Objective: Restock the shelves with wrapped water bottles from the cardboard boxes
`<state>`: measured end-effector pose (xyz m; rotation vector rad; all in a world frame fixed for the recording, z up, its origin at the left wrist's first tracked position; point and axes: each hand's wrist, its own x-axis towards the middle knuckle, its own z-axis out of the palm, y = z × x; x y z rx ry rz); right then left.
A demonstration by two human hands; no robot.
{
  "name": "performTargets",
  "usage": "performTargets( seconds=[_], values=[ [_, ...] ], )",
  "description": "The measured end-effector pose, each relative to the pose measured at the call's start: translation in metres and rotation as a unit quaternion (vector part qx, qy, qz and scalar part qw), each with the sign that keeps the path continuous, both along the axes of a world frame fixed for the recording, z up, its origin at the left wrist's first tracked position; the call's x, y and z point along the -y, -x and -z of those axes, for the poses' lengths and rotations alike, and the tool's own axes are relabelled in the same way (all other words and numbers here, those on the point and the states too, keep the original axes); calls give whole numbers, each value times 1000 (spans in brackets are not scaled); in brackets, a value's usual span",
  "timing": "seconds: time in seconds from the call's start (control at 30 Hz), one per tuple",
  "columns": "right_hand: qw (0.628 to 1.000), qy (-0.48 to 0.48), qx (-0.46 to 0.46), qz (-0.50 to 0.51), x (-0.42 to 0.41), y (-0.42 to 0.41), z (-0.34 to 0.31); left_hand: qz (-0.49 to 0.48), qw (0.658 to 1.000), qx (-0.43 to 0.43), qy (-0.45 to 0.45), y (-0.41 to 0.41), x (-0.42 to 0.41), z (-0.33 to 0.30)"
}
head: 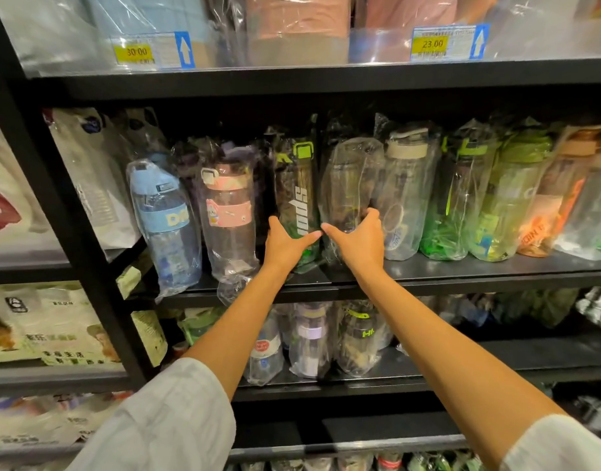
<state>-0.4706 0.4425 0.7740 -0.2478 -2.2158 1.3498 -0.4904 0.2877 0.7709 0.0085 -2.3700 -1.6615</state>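
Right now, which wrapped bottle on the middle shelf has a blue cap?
The leftmost bottle, beside the pink-banded bottle; it alone has a blue cap and band.

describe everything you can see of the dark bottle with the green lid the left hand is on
The dark bottle stands upright on the middle shelf in a clear plastic wrap. It has a bright green flip lid and white vertical lettering down its dark, see-through body. The left hand grips its lower part. A pink bottle stands to its left.

From my feed: bottles (pixel 350 185) in glossy crinkly clear plastic wrap, shelf (pixel 462 270) looks matt black metal, sleeves (pixel 176 419) white cloth.
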Motion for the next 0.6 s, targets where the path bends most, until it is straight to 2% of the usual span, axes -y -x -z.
performTargets(
  seconds=[0.1, 0.33, 0.6],
  values=[
    [1000, -3, 1, 1, 5, 2, 4, 3, 1000, -11, -10, 4, 1, 5],
    [999, -12, -1, 36, 10, 6, 5, -7, 998, -48, 33, 3, 3, 6],
    [1000, 6, -28, -7, 8, -4, 9, -7, 996, -80, 34, -9, 8, 12]
  ],
)
